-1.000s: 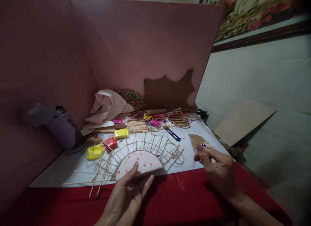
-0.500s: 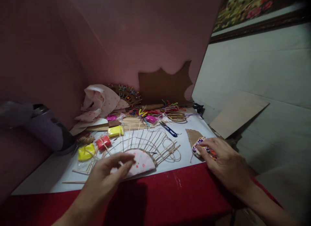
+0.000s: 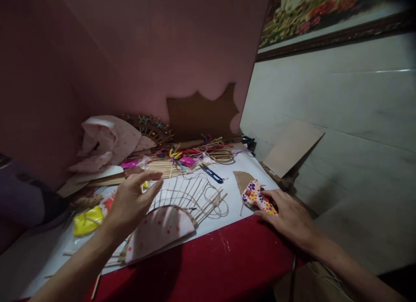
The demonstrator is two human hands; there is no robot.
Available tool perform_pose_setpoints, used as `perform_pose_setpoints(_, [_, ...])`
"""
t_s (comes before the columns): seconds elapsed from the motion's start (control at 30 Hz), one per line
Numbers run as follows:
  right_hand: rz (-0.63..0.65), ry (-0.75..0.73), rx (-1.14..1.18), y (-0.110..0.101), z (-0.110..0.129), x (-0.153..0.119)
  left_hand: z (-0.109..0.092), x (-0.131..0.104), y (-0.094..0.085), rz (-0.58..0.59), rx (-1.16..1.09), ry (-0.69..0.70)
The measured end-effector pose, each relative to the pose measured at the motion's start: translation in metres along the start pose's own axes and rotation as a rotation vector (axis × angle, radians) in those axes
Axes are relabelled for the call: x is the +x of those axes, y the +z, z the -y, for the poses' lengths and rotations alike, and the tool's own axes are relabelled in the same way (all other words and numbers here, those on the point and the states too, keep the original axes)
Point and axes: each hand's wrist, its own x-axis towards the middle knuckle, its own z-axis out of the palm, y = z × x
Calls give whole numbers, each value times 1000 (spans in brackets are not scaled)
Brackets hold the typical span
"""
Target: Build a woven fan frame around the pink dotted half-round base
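My left hand (image 3: 134, 202) hovers over the left part of the table, fingers apart and holding nothing. Below and to its right lies a half-round piece covered in pink dotted fabric (image 3: 160, 232), with thin sticks (image 3: 191, 193) fanning out from its curved edge and loose string around them. At the right, my right hand (image 3: 282, 209) has its thumb and fingers spread beside a flower-patterned object (image 3: 256, 198), which rests partly on a brown cardboard piece (image 3: 242, 180). Whether the fingertips touch that object is hard to tell.
Blue snips (image 3: 212, 174) lie behind the sticks. Yellow clay (image 3: 87, 220), pink clay (image 3: 187, 162), crumpled dotted fabric (image 3: 110, 135) and a bundle of sticks crowd the left and back. A dark cardboard sheet (image 3: 201, 115) leans on the wall; a lighter board (image 3: 292, 148) stands right.
The view has shifted to the right. My left hand has risen off the pink fabric piece, and my right hand has uncovered more of the flower-patterned object.
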Motion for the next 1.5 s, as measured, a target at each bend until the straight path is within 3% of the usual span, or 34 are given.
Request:
perform_pose_setpoints(0.2, [-19, 19, 117, 7, 1, 2, 12, -21, 4, -16, 130, 133])
perform_pose_setpoints(0.33, [-195, 158, 243, -3, 11, 9, 18, -16, 11, 79, 284, 285])
perform_pose_setpoints(0.43, [-257, 232, 524, -17, 31, 19, 16, -11, 18, 149, 353, 302])
perform_pose_setpoints(0.5, [-110, 243, 826, -25, 49, 27, 13, -12, 22, 167, 294, 271])
perform_pose_setpoints(0.6, [248, 290, 1174, -30, 75, 40, 10, -20, 28, 160, 105, 211])
perform_pose_setpoints(0.7, [530, 280, 1402, -28, 96, 58, 9, -27, 32, 168, -65, 120])
perform_pose_setpoints(0.77, [622, 222, 1484, -24, 106, 71, 9, -28, 36, 166, -154, 48])
perform_pose_setpoints(0.93, [628, 203, 1581, -7, 121, 94, 10, -19, 47, 150, 57, 63])
perform_pose_setpoints(1.17, [551, 228, 1599, 10, 112, 82, 14, -10, 60, 69, 276, 165])
perform_pose_setpoints(1.5, [616, 304, 1621, 15, 107, 81, 21, -14, 64, 91, 472, 243])
